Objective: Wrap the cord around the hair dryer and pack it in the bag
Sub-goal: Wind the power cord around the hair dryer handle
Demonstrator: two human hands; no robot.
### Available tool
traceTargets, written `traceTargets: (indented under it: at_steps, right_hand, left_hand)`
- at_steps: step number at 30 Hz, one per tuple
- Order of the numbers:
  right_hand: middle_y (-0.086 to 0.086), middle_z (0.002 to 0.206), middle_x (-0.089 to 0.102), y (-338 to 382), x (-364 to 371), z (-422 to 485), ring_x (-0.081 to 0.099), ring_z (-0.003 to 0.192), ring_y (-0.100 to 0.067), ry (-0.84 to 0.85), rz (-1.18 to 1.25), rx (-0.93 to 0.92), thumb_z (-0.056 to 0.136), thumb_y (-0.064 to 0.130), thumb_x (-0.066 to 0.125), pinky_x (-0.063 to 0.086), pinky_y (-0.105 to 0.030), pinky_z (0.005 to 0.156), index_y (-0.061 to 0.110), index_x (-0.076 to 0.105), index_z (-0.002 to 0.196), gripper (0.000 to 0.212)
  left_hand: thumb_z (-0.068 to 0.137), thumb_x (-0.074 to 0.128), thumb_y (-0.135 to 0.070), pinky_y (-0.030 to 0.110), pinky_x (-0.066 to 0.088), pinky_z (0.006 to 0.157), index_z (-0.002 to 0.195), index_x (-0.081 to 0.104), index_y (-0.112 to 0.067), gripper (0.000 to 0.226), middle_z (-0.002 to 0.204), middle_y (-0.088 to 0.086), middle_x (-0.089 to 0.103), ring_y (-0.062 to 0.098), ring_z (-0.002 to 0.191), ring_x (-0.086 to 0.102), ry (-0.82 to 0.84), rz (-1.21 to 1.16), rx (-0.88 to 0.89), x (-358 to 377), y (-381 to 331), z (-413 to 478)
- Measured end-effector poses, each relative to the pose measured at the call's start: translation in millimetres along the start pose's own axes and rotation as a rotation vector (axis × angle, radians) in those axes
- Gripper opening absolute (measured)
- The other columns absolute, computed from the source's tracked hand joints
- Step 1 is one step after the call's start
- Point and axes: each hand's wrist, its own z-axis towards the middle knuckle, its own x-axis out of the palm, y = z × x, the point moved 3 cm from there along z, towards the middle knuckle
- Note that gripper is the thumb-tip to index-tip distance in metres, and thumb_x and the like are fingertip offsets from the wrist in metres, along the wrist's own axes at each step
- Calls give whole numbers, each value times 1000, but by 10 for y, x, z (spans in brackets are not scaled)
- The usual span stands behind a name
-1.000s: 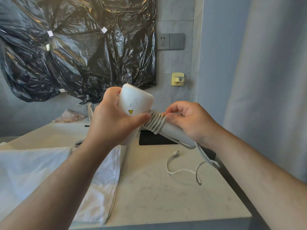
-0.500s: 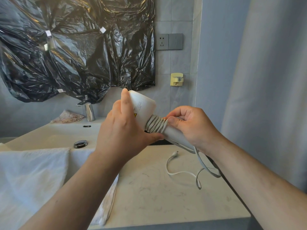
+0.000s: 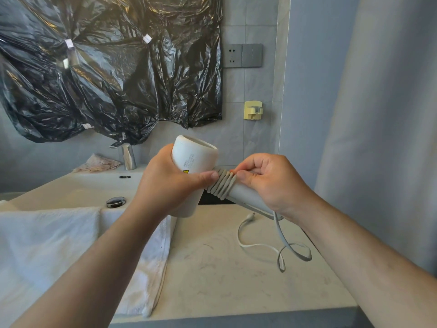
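Pale marbled worktop (image 3: 224,280) lies nearest, with a white towel (image 3: 59,245) below and to the left of the hair dryer (image 3: 194,155). Below and to the right of the dryer the unwound tail of the cord (image 3: 260,246) sprawls in a loose loop, its plug end turned up just under the handle.

Since half a second ago the left hand (image 3: 165,185) has rolled the dryer, so the open mouth of the barrel now tips upward and shows. I judge this a turn of the winding, with the loop still to take up and the packing not yet begun. That hand is wrapped round the barrel, thumb laid across its front and touching the first of the tight coils (image 3: 222,185). The right hand (image 3: 272,181) is curled round the handle, thumb and forefinger pressed at the last coil.

Just behind the dryer sits something dark – whether it is the bag I cannot tell. Farther back and to the left are the sink (image 3: 82,185) and tap (image 3: 127,156), and above them hangs black plastic sheeting (image 3: 106,67).
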Motion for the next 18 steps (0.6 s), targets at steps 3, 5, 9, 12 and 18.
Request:
traceTargets:
  at_steps: [3,5,9,12,18]
  right_hand:
    - [-13,85,75,-26,-13,-2,70,74,-20,43,34,11,85,3,69,56,-32,76,12,70,79,11]
    - [-9,76,74,-44,-17,0,66,66,-12,90,83,49,82,3,71,55,-26,66,12,70,76,11]
    - [-11,75,73,-64,-49,49,64,63,-14,199,159,134,72,10,76,54,-26,60,16,71,70,8]
    - [-4,72,73,-76,-74,67,66,61,-12,297,296,164,66,15,71,55,-25,60,16,74,69,4]
    - [6,70,75,-116,-58,135,69,64,-2,366,481,170,54,25,78,54,-16,59,22,78,62,9]
  left_hand:
    - [43,84,-56,40,58,72,109,61,-26,75,96,-7,68,14,88,66,23,4,11,0,22,-13]
    - [44,85,-53,32,55,67,106,63,-28,70,93,-7,69,10,84,66,54,-29,49,-14,8,-27]
    - [42,85,-49,22,55,58,93,66,-28,58,85,-5,71,3,71,64,126,-150,65,-62,-38,-17]
    - [46,90,-35,25,58,59,88,69,-28,48,85,1,72,7,69,66,165,-245,22,-55,-26,-14]
    - [45,85,-40,39,59,61,96,69,-10,61,86,16,73,25,71,70,227,-443,-137,28,76,-46]
